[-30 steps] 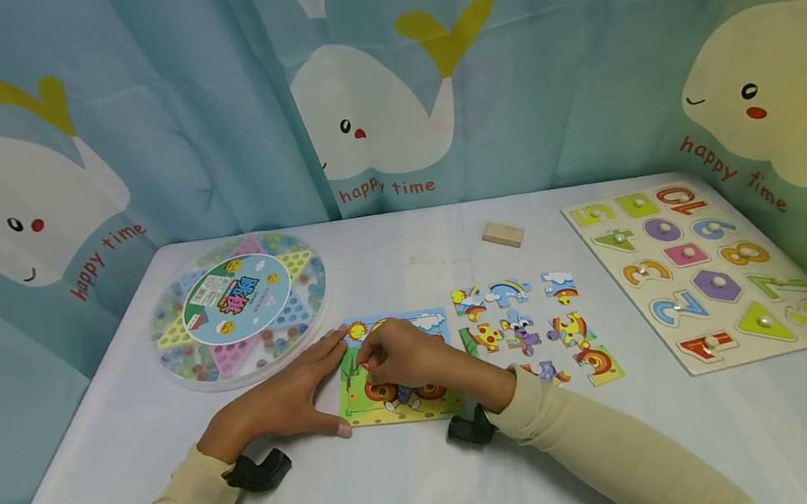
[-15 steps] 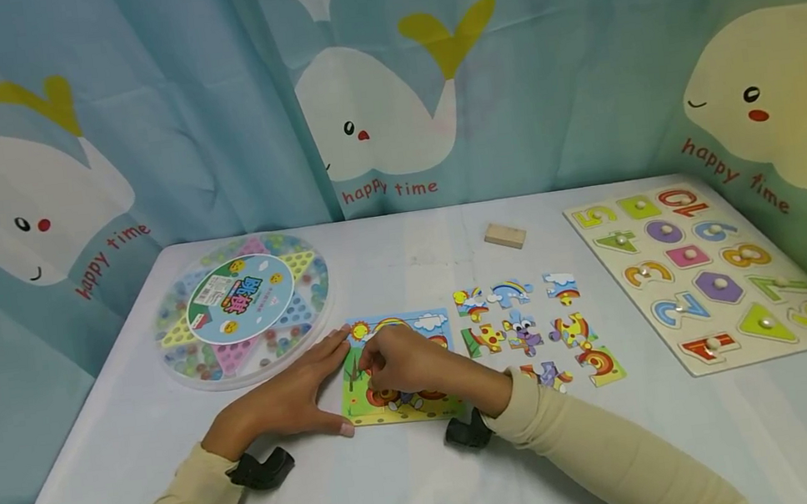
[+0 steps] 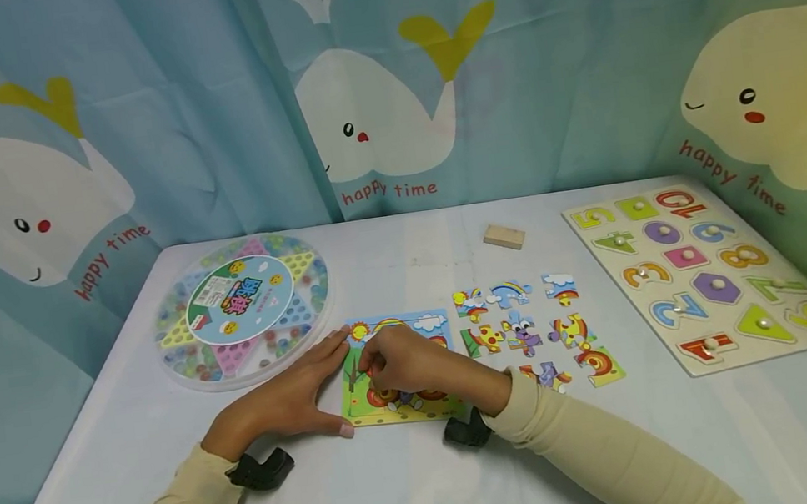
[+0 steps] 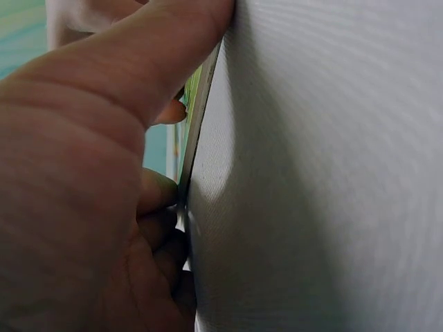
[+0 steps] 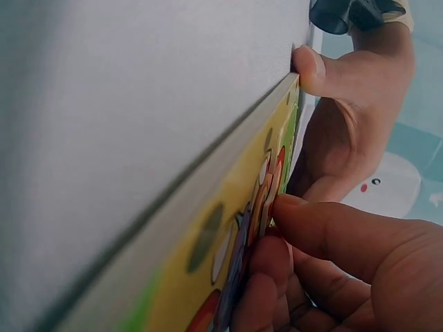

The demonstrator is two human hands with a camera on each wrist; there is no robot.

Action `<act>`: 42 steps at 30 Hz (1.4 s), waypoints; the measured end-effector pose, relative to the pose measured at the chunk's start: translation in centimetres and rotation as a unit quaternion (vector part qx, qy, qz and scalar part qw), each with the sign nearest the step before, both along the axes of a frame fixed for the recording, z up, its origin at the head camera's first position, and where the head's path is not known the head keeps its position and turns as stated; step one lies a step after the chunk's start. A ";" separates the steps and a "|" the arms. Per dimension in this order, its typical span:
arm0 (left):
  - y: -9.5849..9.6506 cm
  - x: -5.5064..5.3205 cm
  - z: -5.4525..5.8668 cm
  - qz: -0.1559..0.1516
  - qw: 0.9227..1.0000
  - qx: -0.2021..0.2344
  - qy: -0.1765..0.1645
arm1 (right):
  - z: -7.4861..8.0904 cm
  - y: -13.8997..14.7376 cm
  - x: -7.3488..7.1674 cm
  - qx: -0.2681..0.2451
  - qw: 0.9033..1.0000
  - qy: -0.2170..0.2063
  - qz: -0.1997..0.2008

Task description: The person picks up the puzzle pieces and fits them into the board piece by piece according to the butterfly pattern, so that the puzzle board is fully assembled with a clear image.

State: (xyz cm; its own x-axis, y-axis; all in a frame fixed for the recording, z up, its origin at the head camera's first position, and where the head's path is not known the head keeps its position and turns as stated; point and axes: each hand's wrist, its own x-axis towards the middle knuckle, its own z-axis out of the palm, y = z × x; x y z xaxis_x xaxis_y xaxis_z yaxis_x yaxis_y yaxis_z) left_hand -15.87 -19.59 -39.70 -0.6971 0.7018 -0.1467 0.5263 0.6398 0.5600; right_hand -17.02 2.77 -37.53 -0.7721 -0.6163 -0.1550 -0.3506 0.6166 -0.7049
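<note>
In the head view a flat picture puzzle board (image 3: 371, 418) lies at the front middle of the table. My left hand (image 3: 296, 393) spans its left side, thumb at the near corner and fingers reaching to the far corner. Over the board's left half, my right hand (image 3: 413, 360) has its fingers bent down to the picture. The right wrist view shows its thumb and forefinger pinching at the edge of a slightly raised puzzle piece (image 5: 260, 207). Most of that piece is hidden by the fingers. Several loose puzzle pieces (image 3: 521, 333) lie right of the board.
A round marble board game (image 3: 240, 310) sits at the back left. A small wooden block (image 3: 503, 236) lies behind the loose pieces. At the right is a number and shape peg board (image 3: 716, 287). A whale-print curtain (image 3: 221, 123) hangs behind the table.
My right hand stays over the left half of the board, its fingers shifting only slightly at the picture. The left hand keeps its place at the board's side.
</note>
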 end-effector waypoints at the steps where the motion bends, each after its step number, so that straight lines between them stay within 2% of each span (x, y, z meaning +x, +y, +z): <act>1: 0.0 0.0 0.0 -0.001 1.000 0.000 0.000 | 0.0 0.0 0.0 0.001 1.000 0.002 0.001; 8: 0.0 -0.1 0.1 -0.006 1.000 0.000 0.002 | 0.1 0.3 0.1 -0.001 1.000 0.011 0.017; 19: -0.1 0.0 -0.2 -0.002 1.000 0.002 -0.002 | 0.2 1.6 -0.2 -0.066 0.996 -0.035 0.052; 26: 0.1 0.0 -0.2 0.001 1.000 -0.002 -0.001 | 0.7 2.7 -0.3 -0.095 0.993 -0.055 0.030; 36: 0.0 0.0 -0.3 0.007 1.000 -0.005 -0.002 | 1.3 5.2 -0.7 -0.114 0.993 -0.019 0.028; 42: 0.1 0.0 -0.2 0.009 1.000 -0.009 0.002 | 1.7 6.7 -0.6 -0.124 0.992 -0.029 0.021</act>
